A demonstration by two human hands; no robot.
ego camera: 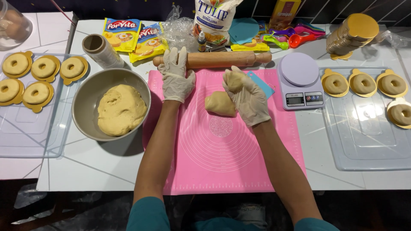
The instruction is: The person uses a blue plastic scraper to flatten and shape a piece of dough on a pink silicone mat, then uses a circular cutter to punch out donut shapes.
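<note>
From the head camera, looking straight down: the pink silicone mat (222, 154) sits at the centre of the white table (85, 171), and everything is placed from it; both gloved hands are over its far half. The right hand (248, 96) has its fingers curled around a small piece of dough (234, 81), gripping it just above the mat's far right part; directly below and left of that hand a larger lump of dough (219, 104) rests on the mat, touching the glove's edge. The left hand (175, 77) lies flat with fingers spread at the mat's far left corner, fingertips reaching the wooden rolling pin (214, 59), which lies across the table just beyond the mat's far edge; it grips nothing.

Left of the mat, touching its edge, a metal bowl (85, 96) holds a big mass of dough (121, 109); further left a clear tray (25, 132) carries five ring-shaped doughs on gold cards (38, 75); a roll of plastic wrap (100, 49) stands beyond the bowl. Right of the mat, a small lilac kitchen scale (299, 81) sits just beside its far corner, a blue scraper (261, 83) tucked between scale and right hand; further right another clear tray (368, 141) bears four ringed doughs (364, 84). Beyond the mat: yellow packets (122, 34), a flour bag (212, 19), coloured measuring spoons (295, 36) and a stack of gold cards (353, 34).
</note>
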